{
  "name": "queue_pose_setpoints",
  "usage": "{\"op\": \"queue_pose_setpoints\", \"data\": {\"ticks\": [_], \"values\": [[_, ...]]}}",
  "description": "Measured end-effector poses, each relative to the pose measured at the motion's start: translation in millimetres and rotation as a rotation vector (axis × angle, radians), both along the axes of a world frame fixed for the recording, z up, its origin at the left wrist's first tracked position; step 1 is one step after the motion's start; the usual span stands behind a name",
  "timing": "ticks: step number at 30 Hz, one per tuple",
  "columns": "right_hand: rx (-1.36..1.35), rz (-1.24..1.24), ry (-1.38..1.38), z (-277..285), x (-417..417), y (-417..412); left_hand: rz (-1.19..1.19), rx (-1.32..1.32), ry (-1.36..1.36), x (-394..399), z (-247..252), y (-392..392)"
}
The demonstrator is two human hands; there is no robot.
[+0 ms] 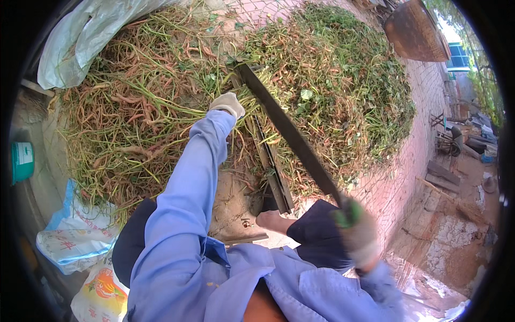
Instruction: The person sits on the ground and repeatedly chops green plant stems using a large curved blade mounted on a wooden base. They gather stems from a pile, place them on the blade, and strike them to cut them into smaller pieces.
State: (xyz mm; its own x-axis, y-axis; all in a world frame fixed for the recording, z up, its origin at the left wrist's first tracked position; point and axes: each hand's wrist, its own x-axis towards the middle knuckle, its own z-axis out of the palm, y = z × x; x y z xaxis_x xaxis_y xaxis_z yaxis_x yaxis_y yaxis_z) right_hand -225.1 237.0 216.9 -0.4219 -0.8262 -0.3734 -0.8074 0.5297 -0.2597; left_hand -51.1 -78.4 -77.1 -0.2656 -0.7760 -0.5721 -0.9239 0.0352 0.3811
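My left hand, in a pale work glove, grips a bundle of green plant stems laid across the slotted wooden base of a hand fodder chopper. Its long dark blade is raised at an angle over the base, joined near the far end. My right hand, also gloved and blurred, is closed on the blade's handle, where some green shows. Long tangled vines with reddish-brown parts are heaped on the left. Chopped stems and leaves form a pile right of the base.
Clear plastic sheeting covers the far left corner. Printed sacks and a teal bucket stand at left. A bare foot is beside the base's near end. Right lie planks and a broom; a brown container stands far right.
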Motion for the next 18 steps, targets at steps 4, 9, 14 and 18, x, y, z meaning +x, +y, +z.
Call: {"op": "queue_pose_setpoints", "data": {"ticks": [4, 9, 14, 18], "values": [[-0.021, 0.024, 0.060, -171, -7, 82, 0.081, -0.016, 0.067, -11, 2, 18], [-0.021, -0.004, 0.024, -213, -7, 76, -0.024, -0.213, 0.017, 15, 24, 45], [0.066, -0.004, -0.013, -230, -13, 83, -0.136, -0.307, -0.072, 10, 65, 56], [0.135, 0.048, -0.110, -124, -10, 45, -0.227, -0.201, -0.232, 45, 63, 86]]}}
